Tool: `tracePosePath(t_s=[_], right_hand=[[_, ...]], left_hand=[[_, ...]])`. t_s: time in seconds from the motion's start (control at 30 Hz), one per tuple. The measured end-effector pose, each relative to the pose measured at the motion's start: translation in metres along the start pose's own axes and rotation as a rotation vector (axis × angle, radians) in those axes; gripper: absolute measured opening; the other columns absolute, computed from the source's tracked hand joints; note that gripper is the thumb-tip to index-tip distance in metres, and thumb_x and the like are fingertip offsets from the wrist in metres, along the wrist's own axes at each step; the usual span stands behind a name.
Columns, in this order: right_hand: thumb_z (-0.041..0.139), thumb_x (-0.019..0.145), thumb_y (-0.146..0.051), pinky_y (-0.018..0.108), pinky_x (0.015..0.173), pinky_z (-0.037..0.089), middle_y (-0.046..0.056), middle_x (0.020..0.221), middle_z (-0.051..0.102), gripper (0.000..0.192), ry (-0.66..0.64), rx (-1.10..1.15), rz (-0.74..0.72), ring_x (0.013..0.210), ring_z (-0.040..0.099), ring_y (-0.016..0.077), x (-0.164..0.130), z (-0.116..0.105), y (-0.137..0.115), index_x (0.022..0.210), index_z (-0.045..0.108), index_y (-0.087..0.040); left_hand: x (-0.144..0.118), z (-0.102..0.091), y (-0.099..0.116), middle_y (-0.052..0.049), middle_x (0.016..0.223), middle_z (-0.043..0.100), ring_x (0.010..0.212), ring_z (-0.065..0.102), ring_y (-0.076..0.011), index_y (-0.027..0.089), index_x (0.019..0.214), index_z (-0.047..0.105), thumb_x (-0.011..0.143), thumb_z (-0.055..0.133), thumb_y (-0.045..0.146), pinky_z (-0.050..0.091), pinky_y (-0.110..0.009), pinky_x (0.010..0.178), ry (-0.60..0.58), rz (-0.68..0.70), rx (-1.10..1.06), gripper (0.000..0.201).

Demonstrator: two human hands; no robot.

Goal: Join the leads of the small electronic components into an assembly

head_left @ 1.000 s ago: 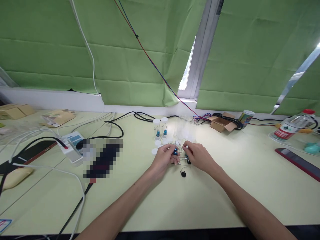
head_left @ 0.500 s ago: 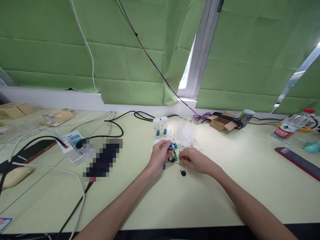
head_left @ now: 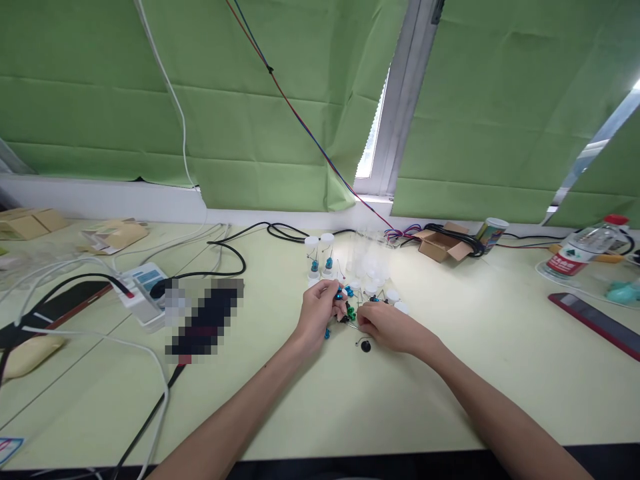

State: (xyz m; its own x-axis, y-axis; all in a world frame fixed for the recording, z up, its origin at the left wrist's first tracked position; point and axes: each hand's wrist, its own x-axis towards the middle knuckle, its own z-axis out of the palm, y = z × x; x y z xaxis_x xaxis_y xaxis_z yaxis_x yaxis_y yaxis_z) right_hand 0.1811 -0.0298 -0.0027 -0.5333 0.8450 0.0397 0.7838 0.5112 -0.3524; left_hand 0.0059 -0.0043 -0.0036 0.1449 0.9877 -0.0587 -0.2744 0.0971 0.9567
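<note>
My left hand (head_left: 316,312) is closed in a pinch on a small shiny blue part (head_left: 339,293) with a thin wire rising beside it. To its right, my right hand (head_left: 393,325) has its fingers pressed together low over the table among small wired parts; what they hold, if anything, is hidden. Between the hands lie a green part (head_left: 351,313) and another blue part (head_left: 349,291). A black round piece (head_left: 366,347) with a bent wire lies in front. One more blue part (head_left: 327,333) is under my left wrist.
Two clear capped tubes (head_left: 327,253) holding blue parts stand behind my left hand, with blurry clear containers (head_left: 370,257) to their right. White caps (head_left: 393,296) lie behind my right hand. Farther out are an open carton (head_left: 440,245), a bottle (head_left: 575,257), a phone (head_left: 595,323) and a power strip (head_left: 143,293).
My right hand has lowered slightly and its fingers have drawn closer together. A blue part and white caps behind it show more now. My left hand keeps its pinch almost unmoved.
</note>
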Motion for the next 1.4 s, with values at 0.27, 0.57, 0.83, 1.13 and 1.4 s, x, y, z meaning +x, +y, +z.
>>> tracePosePath(t_s=[0.27, 0.57, 0.83, 1.13, 1.4], right_hand=[[0.049, 0.089, -0.009, 0.024, 0.059, 0.033, 0.003, 0.08, 0.06, 0.016, 0.031, -0.025, 0.0, 0.068, 0.052, 0.0142, 0.002, 0.0, 0.001, 0.076, 0.053, -0.018], [0.053, 0.094, -0.018, 0.026, 0.059, 0.034, 0.005, 0.09, 0.062, 0.01, 0.084, -0.179, 0.02, 0.074, 0.06, 0.0169, 0.007, 0.01, -0.002, 0.086, 0.059, -0.017], [0.045, 0.096, -0.014, 0.028, 0.053, 0.029, 0.005, 0.088, 0.063, 0.016, 0.078, -0.337, 0.048, 0.07, 0.062, 0.0171, 0.009, 0.015, -0.007, 0.087, 0.058, -0.017], [0.048, 0.093, -0.01, 0.029, 0.051, 0.028, 0.006, 0.091, 0.064, 0.011, 0.031, -0.403, 0.043, 0.071, 0.063, 0.0184, 0.007, 0.013, -0.011, 0.09, 0.057, -0.016], [0.046, 0.095, -0.013, 0.027, 0.055, 0.034, 0.008, 0.096, 0.063, 0.011, 0.046, -0.372, 0.036, 0.075, 0.063, 0.019, 0.006, 0.012, -0.011, 0.092, 0.056, -0.015]], left_hand=[[-0.002, 0.003, 0.002, -0.002, 0.071, 0.059, 0.049, 0.053, -0.0079, 0.016, 0.079, 0.059, 0.08, 0.064, 0.038, 0.038, -0.02, 0.043, 0.006, -0.008, 0.01, 0.023], [-0.001, 0.002, 0.0, -0.001, 0.069, 0.058, 0.048, 0.053, -0.0079, 0.016, 0.08, 0.059, 0.08, 0.064, 0.038, 0.038, -0.02, 0.043, -0.013, -0.01, -0.011, 0.023], [-0.001, 0.003, -0.003, -0.001, 0.069, 0.058, 0.048, 0.053, -0.0077, 0.016, 0.08, 0.059, 0.079, 0.065, 0.04, 0.038, -0.02, 0.042, -0.031, -0.016, -0.012, 0.026], [-0.002, 0.003, -0.002, -0.001, 0.071, 0.059, 0.048, 0.052, -0.0076, 0.016, 0.081, 0.059, 0.079, 0.066, 0.041, 0.04, -0.02, 0.043, -0.041, -0.022, 0.001, 0.026], [-0.002, 0.004, -0.002, -0.002, 0.072, 0.059, 0.049, 0.053, -0.0079, 0.016, 0.082, 0.06, 0.079, 0.067, 0.042, 0.04, -0.02, 0.043, -0.067, -0.054, -0.028, 0.028]])
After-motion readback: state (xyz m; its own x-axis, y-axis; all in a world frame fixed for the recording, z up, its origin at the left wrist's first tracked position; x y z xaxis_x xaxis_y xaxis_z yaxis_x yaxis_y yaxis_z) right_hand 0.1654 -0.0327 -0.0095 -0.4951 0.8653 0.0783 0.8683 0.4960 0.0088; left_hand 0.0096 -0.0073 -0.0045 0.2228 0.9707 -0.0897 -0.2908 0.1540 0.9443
